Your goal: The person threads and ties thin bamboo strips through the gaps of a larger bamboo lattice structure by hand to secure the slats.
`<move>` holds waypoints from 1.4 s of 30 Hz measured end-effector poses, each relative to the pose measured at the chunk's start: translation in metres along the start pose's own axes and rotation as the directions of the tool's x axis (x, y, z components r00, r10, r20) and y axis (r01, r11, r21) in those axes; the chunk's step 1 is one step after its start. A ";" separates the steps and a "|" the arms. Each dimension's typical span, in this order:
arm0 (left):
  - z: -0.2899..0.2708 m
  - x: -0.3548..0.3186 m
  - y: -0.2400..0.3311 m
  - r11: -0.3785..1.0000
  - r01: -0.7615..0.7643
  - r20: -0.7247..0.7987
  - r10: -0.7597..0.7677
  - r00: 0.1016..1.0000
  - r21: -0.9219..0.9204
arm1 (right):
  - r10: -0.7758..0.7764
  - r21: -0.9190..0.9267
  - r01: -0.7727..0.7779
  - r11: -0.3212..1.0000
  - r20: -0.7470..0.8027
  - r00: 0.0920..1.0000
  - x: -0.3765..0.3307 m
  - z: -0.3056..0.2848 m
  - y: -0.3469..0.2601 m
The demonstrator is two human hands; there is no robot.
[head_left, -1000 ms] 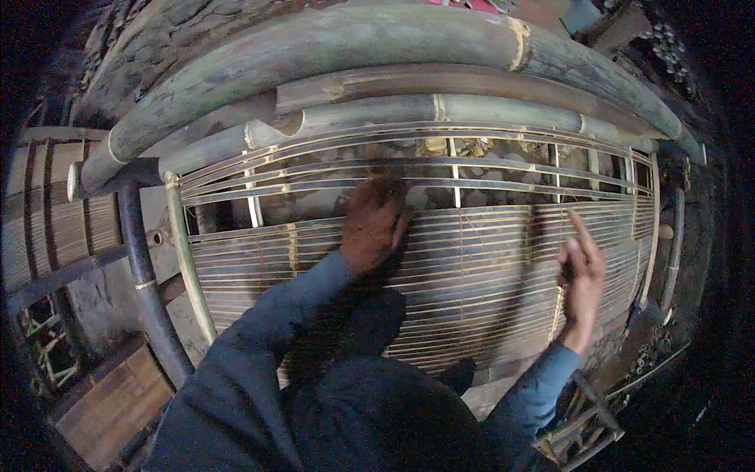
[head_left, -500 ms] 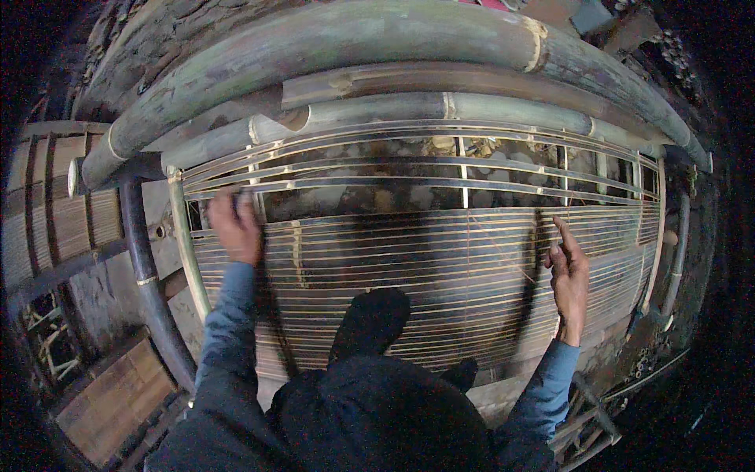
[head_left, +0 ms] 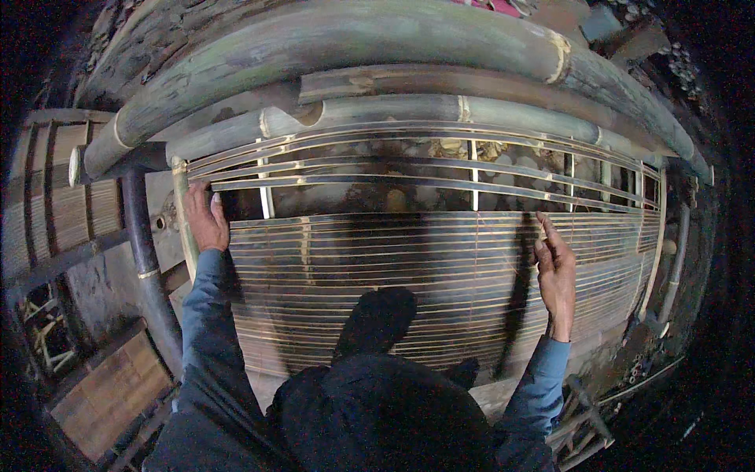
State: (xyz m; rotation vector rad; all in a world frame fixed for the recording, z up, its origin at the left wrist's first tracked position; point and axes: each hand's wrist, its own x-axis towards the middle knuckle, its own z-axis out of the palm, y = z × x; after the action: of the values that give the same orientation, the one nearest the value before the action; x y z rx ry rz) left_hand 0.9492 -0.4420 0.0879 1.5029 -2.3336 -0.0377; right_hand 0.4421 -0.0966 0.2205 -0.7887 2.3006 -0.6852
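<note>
A panel of narrow bamboo slats [head_left: 354, 259] lies before me, its slats close together in the lower part. Across the wider gaps above run several loose-spaced bamboo strips [head_left: 370, 180]. My left hand [head_left: 207, 219] rests at the left end of the slats, beside the pale upright bamboo edge pole [head_left: 183, 193]; its fingers are stretched out and touch the strip ends. On the right, my right hand [head_left: 557, 271] points its index finger at the top edge of the close-set slats. The thumb stands a little apart, while the other fingers curl partly out of sight.
A thick green bamboo pole [head_left: 354, 47] spans the far side, with a thinner bamboo pole [head_left: 385, 112] beneath it. A dark bamboo post [head_left: 144, 236] stands at the left. Another slatted panel [head_left: 67, 212] is farther left, above a brown board [head_left: 114, 393].
My left hand has moved left to the edge pole. My right hand has shifted slightly left along the slats. The whole view has shifted a little.
</note>
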 end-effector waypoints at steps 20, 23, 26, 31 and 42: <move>-0.002 -0.001 0.114 0.932 -0.095 -0.063 0.078 0.995 -0.350 | -0.032 0.200 0.020 0.979 0.054 0.998 0.003 0.003 -0.003; 0.030 -0.026 0.233 0.685 -0.157 0.083 0.304 0.949 -0.711 | -0.156 0.165 0.138 0.977 0.099 0.983 0.014 0.009 0.000; 0.046 -0.010 0.341 0.567 0.084 0.425 0.501 0.754 -0.819 | -0.312 -0.107 0.318 0.942 0.074 0.947 0.031 0.011 -0.015; 0.129 0.006 0.381 0.568 -0.216 0.324 0.697 0.640 -0.794 | -0.465 -0.548 0.393 0.738 0.009 0.885 0.068 0.024 -0.023; 0.190 0.039 0.378 0.303 -0.480 0.262 0.953 0.152 -0.823 | -0.537 -0.781 0.415 0.468 0.122 0.835 0.107 0.104 -0.028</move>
State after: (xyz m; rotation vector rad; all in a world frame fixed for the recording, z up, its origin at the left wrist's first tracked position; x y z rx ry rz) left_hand 0.5441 -0.3453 0.0037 -0.3536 -2.9704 -1.2054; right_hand 0.4544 -0.2163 0.1270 -1.9182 2.4928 0.1600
